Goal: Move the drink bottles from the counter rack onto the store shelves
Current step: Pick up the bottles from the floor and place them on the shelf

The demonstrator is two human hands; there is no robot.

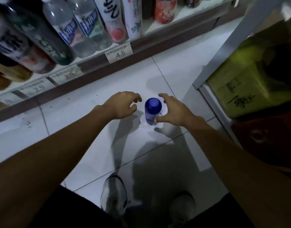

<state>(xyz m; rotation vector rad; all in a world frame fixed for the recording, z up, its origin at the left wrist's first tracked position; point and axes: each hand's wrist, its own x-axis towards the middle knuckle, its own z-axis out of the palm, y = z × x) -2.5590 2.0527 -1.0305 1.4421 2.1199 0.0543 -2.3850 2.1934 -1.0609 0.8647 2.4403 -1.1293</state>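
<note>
Head view looks down on the blue-capped bottle [152, 111], standing upright on the floor tiles [75, 119] at centre, not yet on the shelf [95, 69] at 11 o'clock. My left hand [123, 105] at its 9 and right hand [173, 111] at its 3 flank it, fingers apart, loosely curved, gripping nothing; I judge they're framing it for a lift. One price tag [119, 53] reads 4.5, others 2.9.

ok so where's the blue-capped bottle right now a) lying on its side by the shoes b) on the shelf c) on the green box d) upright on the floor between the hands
d: the blue-capped bottle stands cap-up on the floor tiles, with the left hand and right hand either side of it.
</note>
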